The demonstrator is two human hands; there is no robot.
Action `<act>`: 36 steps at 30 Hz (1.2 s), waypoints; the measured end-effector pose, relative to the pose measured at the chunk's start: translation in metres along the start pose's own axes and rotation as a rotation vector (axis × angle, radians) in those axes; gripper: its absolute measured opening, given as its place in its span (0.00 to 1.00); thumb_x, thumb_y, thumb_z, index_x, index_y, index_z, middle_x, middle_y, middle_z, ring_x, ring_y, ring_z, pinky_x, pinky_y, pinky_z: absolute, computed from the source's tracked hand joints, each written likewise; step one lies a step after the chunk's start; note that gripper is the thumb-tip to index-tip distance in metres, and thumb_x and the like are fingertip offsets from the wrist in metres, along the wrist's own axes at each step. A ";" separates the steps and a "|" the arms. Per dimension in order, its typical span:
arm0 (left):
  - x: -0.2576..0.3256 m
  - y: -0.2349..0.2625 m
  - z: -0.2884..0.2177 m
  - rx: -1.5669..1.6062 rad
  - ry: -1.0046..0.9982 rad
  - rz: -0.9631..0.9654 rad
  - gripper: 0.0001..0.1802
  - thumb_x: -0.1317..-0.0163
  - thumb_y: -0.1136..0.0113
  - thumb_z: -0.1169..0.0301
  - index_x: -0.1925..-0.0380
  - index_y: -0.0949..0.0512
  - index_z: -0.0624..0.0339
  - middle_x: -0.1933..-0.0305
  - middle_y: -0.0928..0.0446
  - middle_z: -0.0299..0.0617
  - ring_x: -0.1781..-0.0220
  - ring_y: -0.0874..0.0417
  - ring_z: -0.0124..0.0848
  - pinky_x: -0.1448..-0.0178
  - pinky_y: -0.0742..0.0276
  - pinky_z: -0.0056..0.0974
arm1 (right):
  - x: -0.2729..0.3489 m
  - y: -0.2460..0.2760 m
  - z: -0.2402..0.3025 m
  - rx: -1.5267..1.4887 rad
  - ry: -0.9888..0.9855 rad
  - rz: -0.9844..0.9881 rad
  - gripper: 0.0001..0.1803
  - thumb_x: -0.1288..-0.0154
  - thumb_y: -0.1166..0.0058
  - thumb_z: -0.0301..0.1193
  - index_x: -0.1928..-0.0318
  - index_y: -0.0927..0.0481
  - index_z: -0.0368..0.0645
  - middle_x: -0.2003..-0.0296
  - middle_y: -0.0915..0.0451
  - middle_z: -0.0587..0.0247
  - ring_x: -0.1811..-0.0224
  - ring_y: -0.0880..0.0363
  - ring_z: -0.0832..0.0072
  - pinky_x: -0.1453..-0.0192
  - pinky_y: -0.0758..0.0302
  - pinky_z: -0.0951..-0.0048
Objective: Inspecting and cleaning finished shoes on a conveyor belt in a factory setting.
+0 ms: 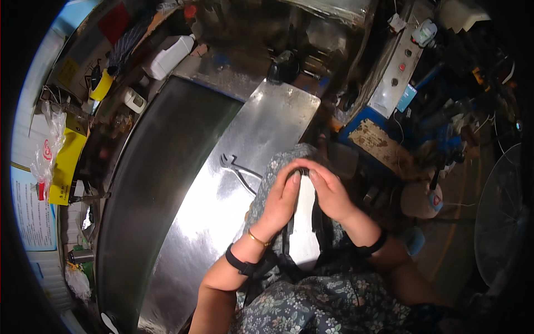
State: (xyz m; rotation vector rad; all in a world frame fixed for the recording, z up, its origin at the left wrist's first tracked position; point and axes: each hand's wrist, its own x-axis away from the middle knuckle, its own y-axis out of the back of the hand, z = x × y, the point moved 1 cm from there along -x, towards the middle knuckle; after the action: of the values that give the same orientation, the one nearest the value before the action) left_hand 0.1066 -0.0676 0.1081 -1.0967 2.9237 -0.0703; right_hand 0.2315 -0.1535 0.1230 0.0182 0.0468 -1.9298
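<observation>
Bottom up on my lap lies a shoe upper (304, 228) with a long white sole-shaped face and black material along its sides. My left hand (282, 197) wraps round the upper's far end from the left, thumb pressed on the rim. From the other side my right hand (332, 195) closes on that same end, its thumb beside the left one. The fingertips meet over the tip and hide it. Left of my hands, a pair of metal pincers (227, 162) rests on a shiny metal sheet (194, 206), handles pointing toward my left hand.
A dark belt (161, 150) runs along the metal sheet's left side. Beyond it stand a white jug (169, 57) and a yellow box (68, 164). A control panel (394, 83) with knobs is at the far right, and a round wire guard (500, 222) at the right edge.
</observation>
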 end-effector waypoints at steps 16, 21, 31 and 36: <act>0.011 -0.008 -0.033 0.134 0.033 0.133 0.25 0.24 0.55 0.61 0.31 0.36 0.61 0.30 0.34 0.45 0.28 0.37 0.33 0.25 0.45 0.36 | 0.001 0.042 0.004 -0.592 -0.162 0.158 0.33 0.21 0.63 0.49 0.32 0.34 0.33 0.36 0.31 0.58 0.31 0.35 0.71 0.27 0.39 0.66; 0.029 -0.043 -0.101 -0.046 -0.475 0.630 0.34 0.29 0.48 0.52 0.29 0.38 0.60 0.23 0.46 0.54 0.20 0.51 0.49 0.21 0.57 0.48 | 0.041 0.113 0.038 -0.612 -0.571 0.314 0.37 0.23 0.69 0.56 0.34 0.32 0.35 0.37 0.29 0.53 0.35 0.30 0.69 0.29 0.36 0.66; -0.026 0.086 0.056 -0.948 -0.269 -0.208 0.22 0.35 0.41 0.62 0.47 0.23 0.66 0.39 0.25 0.58 0.34 0.30 0.57 0.30 0.35 0.52 | 0.237 0.127 -0.028 -0.225 -0.395 -0.579 0.27 0.25 0.61 0.44 0.35 0.32 0.40 0.42 0.24 0.45 0.41 0.23 0.56 0.38 0.24 0.48; -0.013 0.120 0.099 -1.198 -0.301 -0.127 0.25 0.35 0.46 0.58 0.44 0.24 0.63 0.35 0.29 0.54 0.27 0.38 0.54 0.23 0.47 0.54 | 0.136 0.124 0.009 -0.770 -0.492 -0.326 0.36 0.35 0.52 0.55 0.37 0.30 0.40 0.43 0.25 0.45 0.41 0.24 0.48 0.49 0.17 0.45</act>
State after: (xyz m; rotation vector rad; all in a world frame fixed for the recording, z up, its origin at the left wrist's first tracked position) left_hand 0.0406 0.0275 0.0034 -1.1409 2.4550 1.8157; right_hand 0.2998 -0.3250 0.1243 -1.0237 0.4806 -2.0674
